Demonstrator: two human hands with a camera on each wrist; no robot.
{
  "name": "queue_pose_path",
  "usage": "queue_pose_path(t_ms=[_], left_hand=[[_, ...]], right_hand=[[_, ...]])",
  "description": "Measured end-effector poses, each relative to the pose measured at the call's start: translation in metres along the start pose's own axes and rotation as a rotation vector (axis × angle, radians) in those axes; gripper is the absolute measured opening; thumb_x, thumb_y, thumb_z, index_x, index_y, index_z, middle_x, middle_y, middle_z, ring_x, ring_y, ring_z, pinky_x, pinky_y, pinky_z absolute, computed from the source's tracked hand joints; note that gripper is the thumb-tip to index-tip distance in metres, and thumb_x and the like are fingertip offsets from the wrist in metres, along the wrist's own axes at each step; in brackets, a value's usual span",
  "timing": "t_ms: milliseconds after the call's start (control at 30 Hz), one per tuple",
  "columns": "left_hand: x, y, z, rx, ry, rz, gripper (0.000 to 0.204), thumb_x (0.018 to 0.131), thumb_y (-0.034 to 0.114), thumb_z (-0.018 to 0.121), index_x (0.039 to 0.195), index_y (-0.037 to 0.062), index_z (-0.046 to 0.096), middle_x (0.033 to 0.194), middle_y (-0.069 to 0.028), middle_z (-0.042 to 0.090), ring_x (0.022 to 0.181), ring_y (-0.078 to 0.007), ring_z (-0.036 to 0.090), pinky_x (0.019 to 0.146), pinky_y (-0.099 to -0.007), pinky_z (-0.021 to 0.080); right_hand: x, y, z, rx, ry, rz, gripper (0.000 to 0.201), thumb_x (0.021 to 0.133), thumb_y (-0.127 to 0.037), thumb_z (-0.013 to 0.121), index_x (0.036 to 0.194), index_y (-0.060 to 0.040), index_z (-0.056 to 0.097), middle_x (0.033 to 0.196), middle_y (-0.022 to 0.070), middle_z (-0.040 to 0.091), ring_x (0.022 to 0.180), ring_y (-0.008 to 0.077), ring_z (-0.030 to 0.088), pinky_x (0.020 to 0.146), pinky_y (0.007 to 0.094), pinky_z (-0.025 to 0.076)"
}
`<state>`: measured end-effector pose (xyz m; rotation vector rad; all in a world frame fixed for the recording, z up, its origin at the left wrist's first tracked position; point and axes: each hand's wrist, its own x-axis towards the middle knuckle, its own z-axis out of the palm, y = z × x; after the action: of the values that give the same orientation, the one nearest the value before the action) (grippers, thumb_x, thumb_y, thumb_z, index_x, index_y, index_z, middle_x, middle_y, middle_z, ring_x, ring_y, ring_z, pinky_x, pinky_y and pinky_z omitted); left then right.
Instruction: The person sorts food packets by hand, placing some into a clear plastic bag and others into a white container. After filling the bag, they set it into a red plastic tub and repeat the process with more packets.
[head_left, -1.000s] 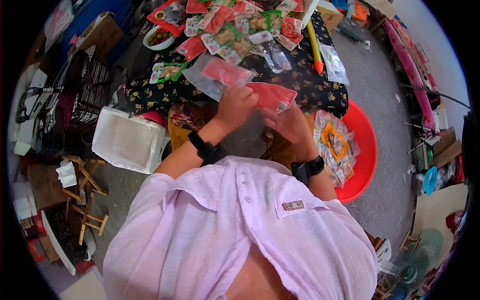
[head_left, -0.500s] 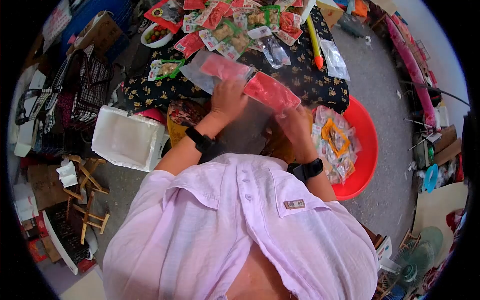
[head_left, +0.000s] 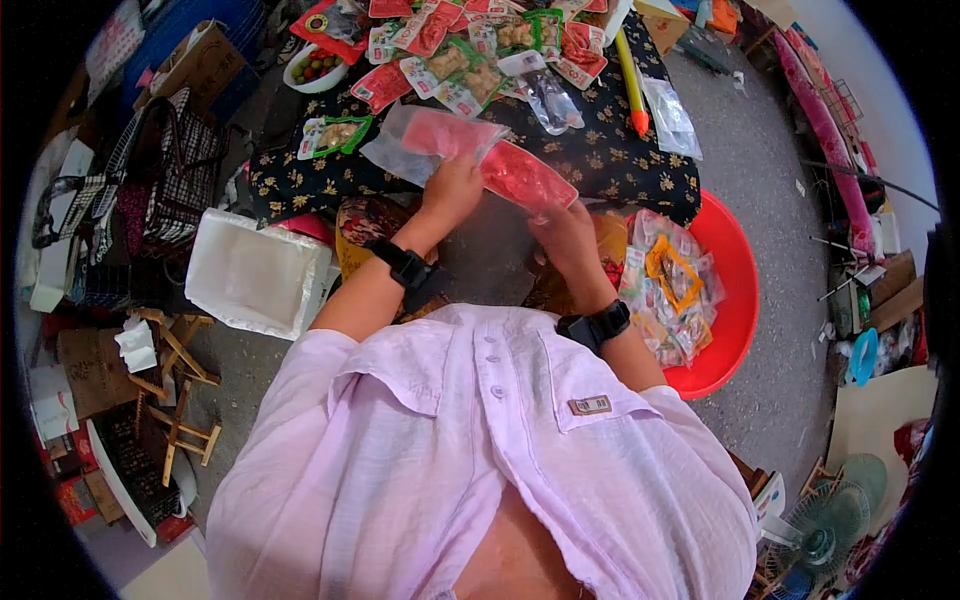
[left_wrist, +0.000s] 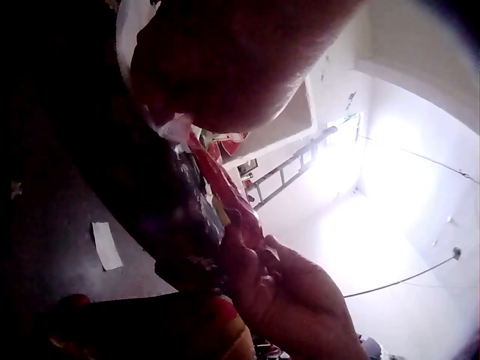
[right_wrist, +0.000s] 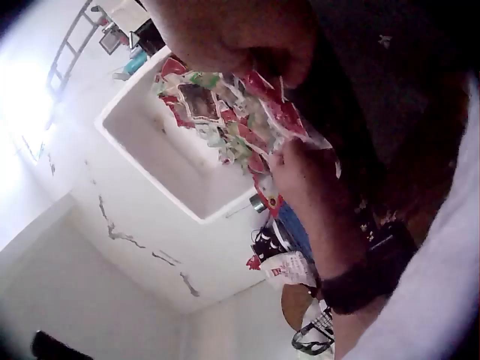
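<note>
In the head view, a red flat food packet (head_left: pixel 528 176) stretches between the two hands, tilted down to the right. The right hand (head_left: pixel 566 240) pinches its lower right end. The left hand (head_left: pixel 454 190) grips a clear plastic bag (head_left: pixel 392 150), inside which a pink-red packet shows through, and overlaps the red packet's left end. Seen from the left wrist, the right hand (left_wrist: pixel 289 289) has thumb and fingers closed on the red packet's edge. The right wrist view shows the left hand (right_wrist: pixel 300 172) by the bag, with the right hand (right_wrist: pixel 240 37) above.
Several food packets (head_left: pixel 450 70) lie on the dark flowered tablecloth (head_left: pixel 620 180), with a white bowl of fruit (head_left: pixel 316 72) and a yellow stick (head_left: pixel 630 85). A red basin (head_left: pixel 738 300) of packets stands right, a white foam box (head_left: pixel 250 275) left.
The right hand pulled out to the lower right with the packet's end, then came back slightly left. The red packet now tilts more steeply. The left hand stays near the same spot.
</note>
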<state>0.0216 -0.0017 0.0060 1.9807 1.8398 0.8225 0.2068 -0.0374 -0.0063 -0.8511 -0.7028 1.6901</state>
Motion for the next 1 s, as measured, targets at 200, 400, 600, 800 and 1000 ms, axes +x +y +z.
queue_pose_path(t_ms=[200, 400, 600, 800, 1000], left_hand=[[0.001, 0.011, 0.000, 0.100, -0.010, 0.037, 0.019, 0.077, 0.020, 0.041, 0.080, 0.0030, 0.050, 0.080, -0.0163, 0.052, 0.077, -0.0350, 0.049, 0.064, -0.0431, 0.040], [0.000, 0.008, 0.001, 0.127, 0.036, 0.067, 0.018, 0.077, 0.020, 0.041, 0.079, 0.0040, 0.049, 0.083, -0.0152, 0.052, 0.077, -0.0348, 0.049, 0.063, -0.0436, 0.040], [-0.005, 0.009, 0.000, 0.144, 0.024, 0.050, 0.018, 0.078, 0.020, 0.041, 0.081, 0.0047, 0.049, 0.083, -0.0147, 0.051, 0.076, -0.0341, 0.050, 0.064, -0.0436, 0.041], [-0.003, 0.013, -0.002, 0.184, 0.033, 0.124, 0.017, 0.077, 0.019, 0.041, 0.080, 0.0045, 0.049, 0.080, -0.0145, 0.051, 0.073, -0.0344, 0.050, 0.062, -0.0436, 0.041], [-0.007, 0.022, -0.004, 0.173, 0.089, 0.238, 0.015, 0.077, 0.019, 0.042, 0.078, 0.0057, 0.049, 0.076, -0.0140, 0.051, 0.067, -0.0340, 0.051, 0.057, -0.0434, 0.042]], right_hand=[[0.015, -0.004, 0.018, 0.052, -0.055, 0.057, 0.017, 0.077, -0.004, 0.043, 0.092, -0.0042, 0.051, 0.081, 0.0034, 0.055, 0.066, 0.0128, 0.051, 0.057, 0.0255, 0.043], [0.022, -0.004, 0.027, 0.074, -0.034, 0.039, 0.018, 0.076, -0.001, 0.044, 0.093, -0.0012, 0.048, 0.081, 0.0051, 0.054, 0.070, 0.0165, 0.052, 0.059, 0.0280, 0.043], [0.011, -0.004, 0.017, -0.350, -0.149, -0.303, 0.021, 0.075, -0.001, 0.043, 0.095, -0.0014, 0.049, 0.088, 0.0076, 0.055, 0.075, 0.0193, 0.054, 0.064, 0.0297, 0.044], [0.027, -0.002, 0.012, -0.318, -0.238, -0.146, 0.022, 0.077, -0.002, 0.042, 0.098, -0.0013, 0.048, 0.094, 0.0060, 0.054, 0.082, 0.0165, 0.053, 0.068, 0.0287, 0.044], [0.048, 0.006, 0.038, -0.421, -0.358, -0.062, 0.020, 0.078, -0.006, 0.046, 0.097, -0.0024, 0.049, 0.090, 0.0034, 0.054, 0.080, 0.0134, 0.052, 0.065, 0.0257, 0.044]])
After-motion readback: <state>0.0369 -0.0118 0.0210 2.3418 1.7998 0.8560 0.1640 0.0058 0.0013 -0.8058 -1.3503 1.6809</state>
